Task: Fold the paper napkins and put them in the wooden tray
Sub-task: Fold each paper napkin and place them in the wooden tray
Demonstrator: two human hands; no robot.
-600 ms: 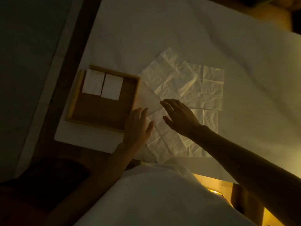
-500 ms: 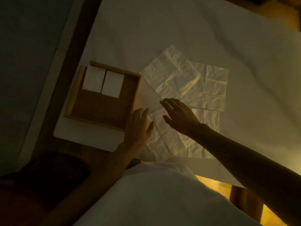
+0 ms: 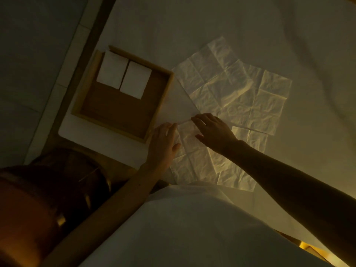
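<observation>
I've got my left hand flat and empty on the nearest crinkled white unfolded paper napkin, right hand pinching its top edge, so the fold toward me looks next, with two folded already in the square wooden tray.

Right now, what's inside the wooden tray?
Two folded white napkins lie side by side at the far end of the tray. The rest of its brown floor looks bare, though it is dim. Whatever is under the napkins is hidden.
</observation>
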